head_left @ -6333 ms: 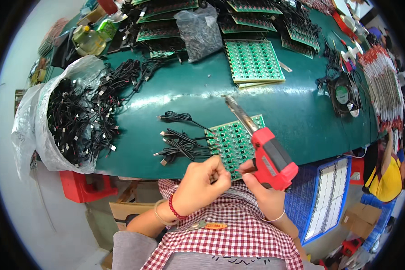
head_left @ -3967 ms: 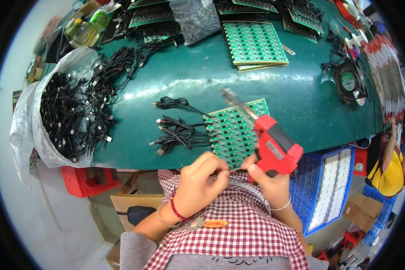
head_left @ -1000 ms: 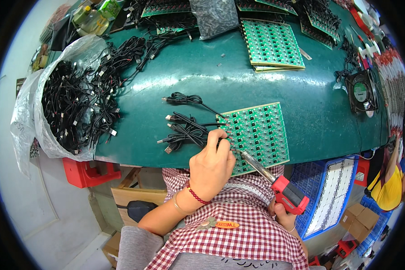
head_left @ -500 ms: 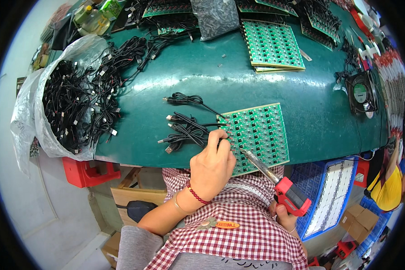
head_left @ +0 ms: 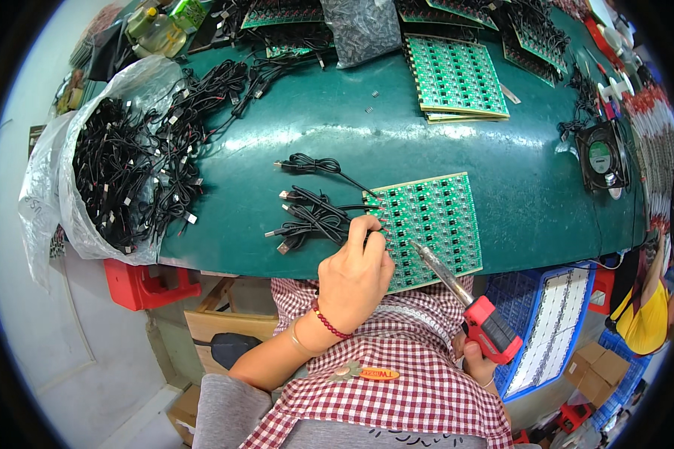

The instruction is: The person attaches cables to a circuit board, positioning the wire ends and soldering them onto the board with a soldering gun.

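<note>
A green circuit-board panel [head_left: 445, 217] with rows of small parts lies at the table's front edge. Bundled black USB cables [head_left: 318, 213] reach its left edge, where thin red wire ends show on the board. My left hand [head_left: 356, 269] is closed in a pinch over that edge, on the end of a USB cable; the fingers partly hide the wire. Low on the right, my right hand [head_left: 478, 364] grips a red-and-black soldering iron [head_left: 490, 329]. Its metal tip points up and left over the middle of the panel; whether it touches cannot be told.
A clear plastic bag [head_left: 66, 194] spills many black cables on the left. Stacked green panels [head_left: 460, 78] stand behind, beside a bag of small dark parts [head_left: 361, 34]. A black fan [head_left: 601, 156] is at the right, above a blue crate [head_left: 550, 325]. A red stool [head_left: 138, 284] stands lower left.
The soldering iron has shifted a little to the right, its tip moving away from the left hand's fingers. My left hand stays pinched at the panel's edge.
</note>
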A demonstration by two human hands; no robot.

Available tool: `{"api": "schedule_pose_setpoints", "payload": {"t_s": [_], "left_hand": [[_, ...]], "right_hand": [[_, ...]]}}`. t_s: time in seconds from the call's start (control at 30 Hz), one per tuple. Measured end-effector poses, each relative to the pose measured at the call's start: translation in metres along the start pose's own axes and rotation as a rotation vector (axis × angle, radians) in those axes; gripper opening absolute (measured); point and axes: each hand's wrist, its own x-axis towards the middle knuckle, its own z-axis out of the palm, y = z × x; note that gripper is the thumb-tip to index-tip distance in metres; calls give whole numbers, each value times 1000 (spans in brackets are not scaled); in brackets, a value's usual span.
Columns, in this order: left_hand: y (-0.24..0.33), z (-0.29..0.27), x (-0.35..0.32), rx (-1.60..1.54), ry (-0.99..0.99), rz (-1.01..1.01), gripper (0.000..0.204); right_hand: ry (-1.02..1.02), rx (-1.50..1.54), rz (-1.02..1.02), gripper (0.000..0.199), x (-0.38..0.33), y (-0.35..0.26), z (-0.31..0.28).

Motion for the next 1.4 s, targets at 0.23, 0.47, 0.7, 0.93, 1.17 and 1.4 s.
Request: {"api": "schedule_pose_setpoints", "payload": {"t_s": [0.23,0.47,0.7,0.93,1.17,1.4], "left_hand": [[0,-1,0,1,5,-8,13],[7,-12,3,138,-115,54,12],[-3,-33,22,398,-185,466,13],[-77,-45,151,439,259,250,15],[-156,-35,194,628,127,154,29],[-121,-89,151,483,164,262,12]], "right_hand": [[34,169,28,37,13,-20,12],[219,247,-73,40,23,-30,25],[163,259,-90,43,27,-40,22],[229,288,-214,50,30,-25,17],[251,294,-264,46,30,-22,13],[292,324,-232,44,41,-31,13]]}}
